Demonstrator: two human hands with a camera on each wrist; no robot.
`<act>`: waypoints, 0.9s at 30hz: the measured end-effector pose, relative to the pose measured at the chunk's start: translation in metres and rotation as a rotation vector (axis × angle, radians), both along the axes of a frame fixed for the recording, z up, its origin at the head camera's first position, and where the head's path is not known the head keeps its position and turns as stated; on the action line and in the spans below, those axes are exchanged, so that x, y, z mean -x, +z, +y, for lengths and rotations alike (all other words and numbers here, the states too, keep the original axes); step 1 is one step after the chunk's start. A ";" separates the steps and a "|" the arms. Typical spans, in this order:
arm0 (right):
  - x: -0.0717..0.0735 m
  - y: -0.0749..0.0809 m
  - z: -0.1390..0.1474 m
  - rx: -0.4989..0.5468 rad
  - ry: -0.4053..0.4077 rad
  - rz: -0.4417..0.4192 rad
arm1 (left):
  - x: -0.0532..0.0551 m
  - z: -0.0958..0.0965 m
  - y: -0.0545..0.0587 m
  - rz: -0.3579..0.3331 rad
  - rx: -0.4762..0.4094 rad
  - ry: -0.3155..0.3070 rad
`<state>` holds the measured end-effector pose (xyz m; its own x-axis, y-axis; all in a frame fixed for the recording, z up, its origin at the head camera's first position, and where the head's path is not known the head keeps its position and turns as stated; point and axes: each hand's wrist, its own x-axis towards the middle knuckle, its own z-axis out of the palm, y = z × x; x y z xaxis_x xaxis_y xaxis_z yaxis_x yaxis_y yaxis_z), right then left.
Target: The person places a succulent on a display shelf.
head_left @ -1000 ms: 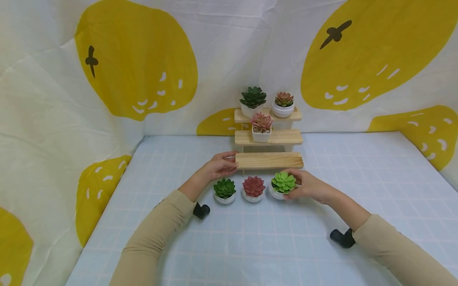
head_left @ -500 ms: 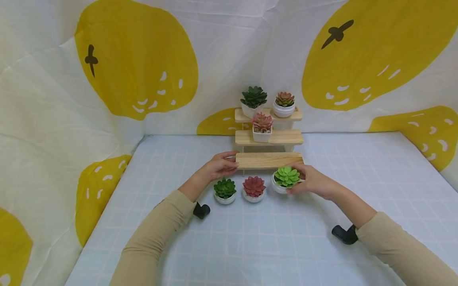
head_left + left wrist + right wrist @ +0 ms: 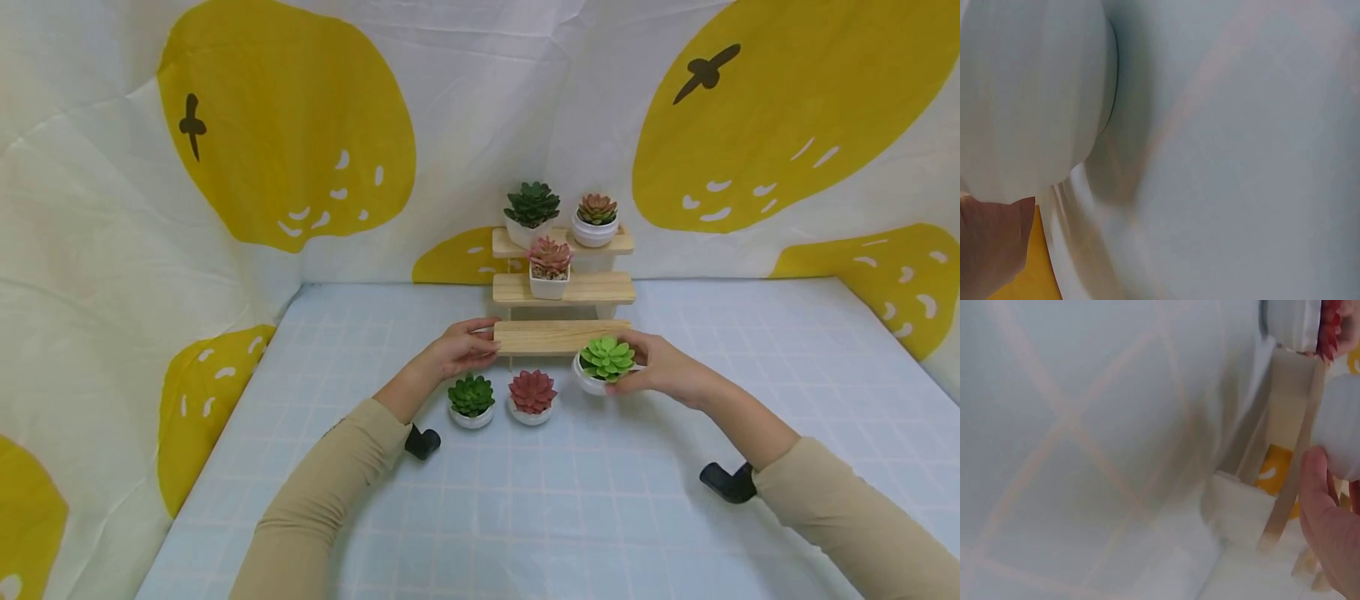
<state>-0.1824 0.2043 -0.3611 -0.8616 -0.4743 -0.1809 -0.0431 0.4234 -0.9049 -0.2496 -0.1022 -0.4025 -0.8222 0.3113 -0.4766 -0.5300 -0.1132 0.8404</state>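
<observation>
My right hand [image 3: 660,368] grips the white round pot of a light green succulent [image 3: 607,358], held off the table in front of the lowest step's right end. In the right wrist view, fingers [image 3: 1316,478] press the pot's side [image 3: 1338,425]. At the left end of that lowest step, my left hand [image 3: 461,347] holds the three-tier wooden stand [image 3: 555,337] by its edge. Between my hands, a dark green succulent [image 3: 471,397] and a red succulent [image 3: 532,395] stand on the table in white pots. A white pot [image 3: 1029,94] fills the left wrist view's upper left.
On the top tier are a dark green succulent [image 3: 532,208] and a reddish-green one [image 3: 596,218]. A pink succulent [image 3: 550,265] in a square pot occupies the middle tier. Behind hangs a white cloth [image 3: 480,108] with yellow fruit prints. A pale checked cloth [image 3: 525,517] covers the table.
My right hand has lifted the light green succulent and carried it slightly right and toward the lowest step. The left hand has stayed at the stand.
</observation>
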 end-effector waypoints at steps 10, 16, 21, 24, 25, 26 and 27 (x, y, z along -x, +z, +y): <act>0.004 0.017 0.003 -0.007 -0.043 0.031 | 0.000 0.000 0.000 0.003 -0.007 0.005; 0.007 0.029 0.005 0.012 -0.054 0.050 | 0.000 0.000 0.001 0.006 0.009 0.006; 0.012 0.036 0.007 0.006 -0.077 0.059 | 0.000 0.000 0.002 0.011 0.012 0.007; 0.014 0.039 0.007 -0.011 -0.094 0.064 | 0.000 0.000 0.002 0.011 0.010 0.008; 0.015 0.039 0.008 -0.013 -0.097 0.065 | -0.001 0.000 0.002 0.010 0.010 0.007; 0.016 0.040 0.008 -0.014 -0.100 0.066 | -0.001 0.000 0.002 0.009 0.010 0.006; 0.017 0.040 0.008 -0.016 -0.102 0.069 | -0.001 0.000 0.002 0.008 0.011 0.005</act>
<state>-0.1993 0.2124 -0.3206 -0.9160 -0.3808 -0.1262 -0.0611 0.4433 -0.8943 -0.2483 -0.1019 -0.4004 -0.8274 0.3020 -0.4735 -0.5229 -0.1068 0.8457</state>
